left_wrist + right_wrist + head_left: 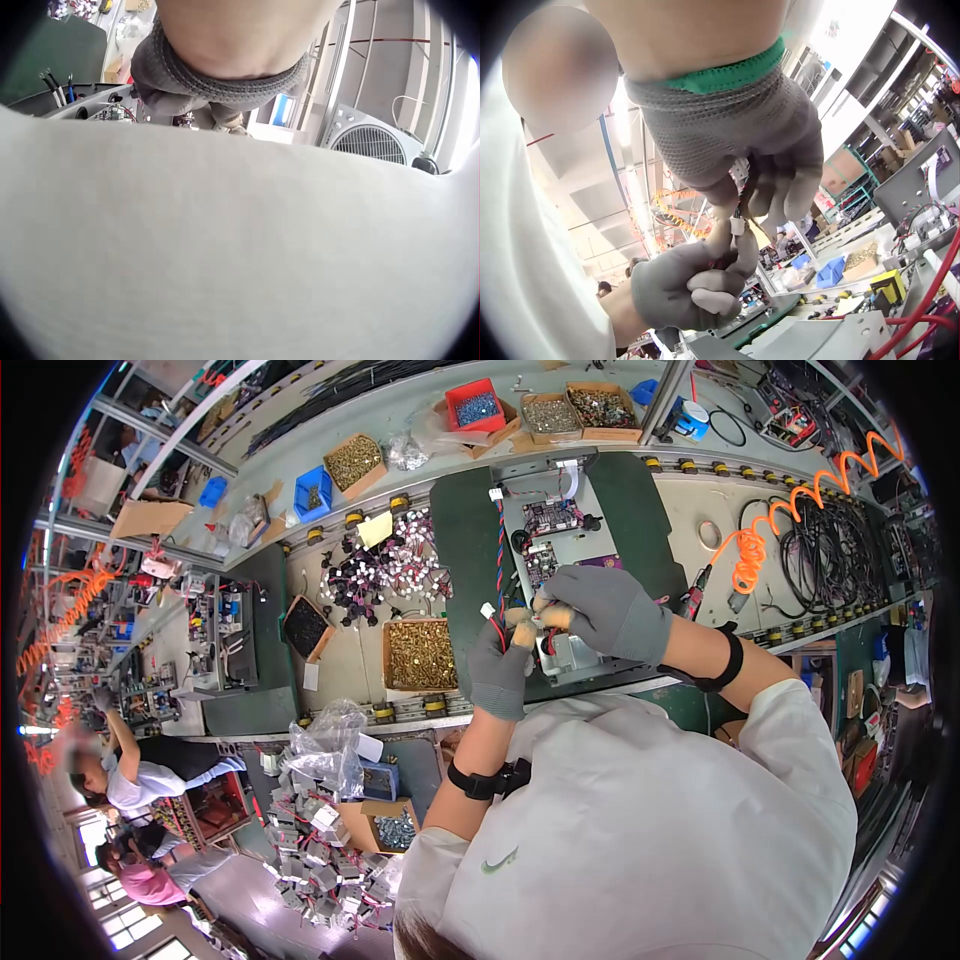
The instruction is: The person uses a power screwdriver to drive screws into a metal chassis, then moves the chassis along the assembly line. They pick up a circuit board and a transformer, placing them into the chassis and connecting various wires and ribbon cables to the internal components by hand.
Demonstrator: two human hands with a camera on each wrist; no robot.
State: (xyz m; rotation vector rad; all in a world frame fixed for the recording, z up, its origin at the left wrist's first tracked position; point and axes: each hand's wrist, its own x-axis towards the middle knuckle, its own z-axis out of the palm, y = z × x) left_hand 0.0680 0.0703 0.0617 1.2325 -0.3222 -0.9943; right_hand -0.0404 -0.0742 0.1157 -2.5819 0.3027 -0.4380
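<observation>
In the right wrist view a white plug connector [737,226] on thin black, red and white wires [742,196] sits between both gloved hands. My right hand [618,612] pinches the wires just above it. Thumb and fingertips of my left hand [498,672] pinch the connector from below, its other fingers curled. Both work close over the near end of a metal chassis [588,542] that carries circuit boards [550,516]. A twisted red and blue cable [500,550] runs down the chassis side toward the left hand. In the left wrist view a sleeve hides most of the hand.
The chassis stands on a green board [465,560]. To the left lie a heap of connector leads [385,565] and a box of brass screws [420,655]. A screwdriver [693,598] and coiled orange hose [748,560] are at the right. Screw bins [475,405] line the back.
</observation>
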